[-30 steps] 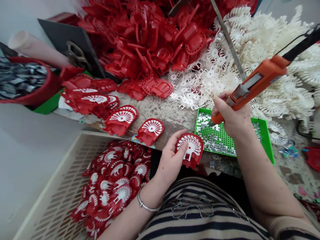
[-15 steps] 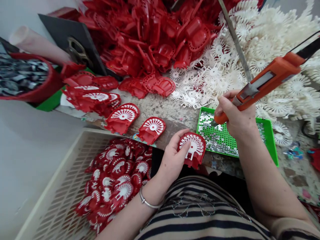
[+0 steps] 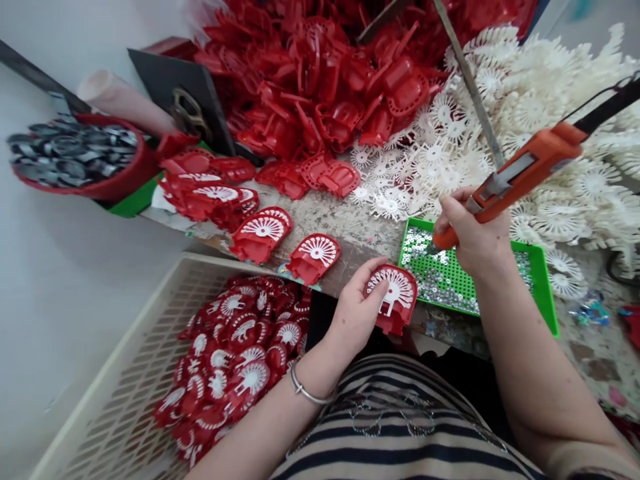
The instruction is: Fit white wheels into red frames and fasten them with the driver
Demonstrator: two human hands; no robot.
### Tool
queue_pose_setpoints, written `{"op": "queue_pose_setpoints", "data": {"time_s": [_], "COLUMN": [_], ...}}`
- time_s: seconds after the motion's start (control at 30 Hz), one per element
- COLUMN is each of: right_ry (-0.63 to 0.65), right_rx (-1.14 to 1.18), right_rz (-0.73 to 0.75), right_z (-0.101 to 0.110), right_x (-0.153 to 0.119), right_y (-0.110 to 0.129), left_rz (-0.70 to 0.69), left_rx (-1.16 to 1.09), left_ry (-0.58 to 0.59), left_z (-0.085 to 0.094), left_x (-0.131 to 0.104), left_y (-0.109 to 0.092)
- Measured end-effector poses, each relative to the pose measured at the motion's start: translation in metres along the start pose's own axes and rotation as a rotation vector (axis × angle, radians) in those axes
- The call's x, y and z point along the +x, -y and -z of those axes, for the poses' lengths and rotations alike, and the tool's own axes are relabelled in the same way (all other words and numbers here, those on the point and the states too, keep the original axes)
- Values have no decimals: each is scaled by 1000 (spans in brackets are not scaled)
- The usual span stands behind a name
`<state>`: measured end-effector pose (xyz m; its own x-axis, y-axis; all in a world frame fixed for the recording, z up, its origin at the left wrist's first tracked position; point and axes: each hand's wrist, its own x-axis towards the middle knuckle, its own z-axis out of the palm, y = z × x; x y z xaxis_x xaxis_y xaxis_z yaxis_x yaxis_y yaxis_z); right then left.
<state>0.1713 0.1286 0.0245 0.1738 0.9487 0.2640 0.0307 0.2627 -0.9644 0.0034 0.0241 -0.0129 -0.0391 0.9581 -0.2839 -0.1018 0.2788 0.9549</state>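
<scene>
My left hand (image 3: 357, 307) grips a red plastic part (image 3: 406, 308) with a white fan-shaped piece (image 3: 399, 285) lying on it, thumb pressed on top. Wrapped around an orange electric screwdriver (image 3: 525, 170) is my right hand (image 3: 477, 230). The screwdriver's tip points down into a green perforated tray (image 3: 543, 280), over small silver washer-like pieces (image 3: 440, 283); whether it touches them I cannot tell. To the left of my left hand, another red part with a white fan (image 3: 315, 257) rests near the table edge.
Red parts (image 3: 310, 80) are heaped at the back, white fan pieces (image 3: 545, 120) at the right. A cream crate (image 3: 115, 393) below the table holds red-and-white assemblies (image 3: 235, 360). A red bucket (image 3: 135, 170) of shiny dark pieces stands left. A metal bar (image 3: 470, 80) slants above the white pieces.
The view has shifted, so the scene sits slightly further right on the left side. Both hands keep their holds, and the screwdriver tip stays over the green tray.
</scene>
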Motion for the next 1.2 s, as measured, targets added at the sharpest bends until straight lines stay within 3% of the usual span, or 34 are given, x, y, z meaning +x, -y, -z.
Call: {"op": "queue_pose_setpoints", "data": {"time_s": [0.27,0.57,0.73,1.0,1.2], "right_ry": [13,54,26,-31,-39], "right_rx": [109,311,329,148,107], "right_rz": [35,-12,20,102,139], "right_z": [-1,-4,-2,11,23], "right_x": [-3,-33,-37,-20,-16], "right_y": [27,74,82,89,93], "left_rz": [-55,-212,-326,-493,-675], "left_rx": [65,221,332,517,663], "left_ry": [-8,-12,86,393,404], "left_z": [-1,-4,-5,-25,-54], "left_x": [-2,-14,-20,-11,-3], "left_y": [1,-2,-8,-19,-24]}}
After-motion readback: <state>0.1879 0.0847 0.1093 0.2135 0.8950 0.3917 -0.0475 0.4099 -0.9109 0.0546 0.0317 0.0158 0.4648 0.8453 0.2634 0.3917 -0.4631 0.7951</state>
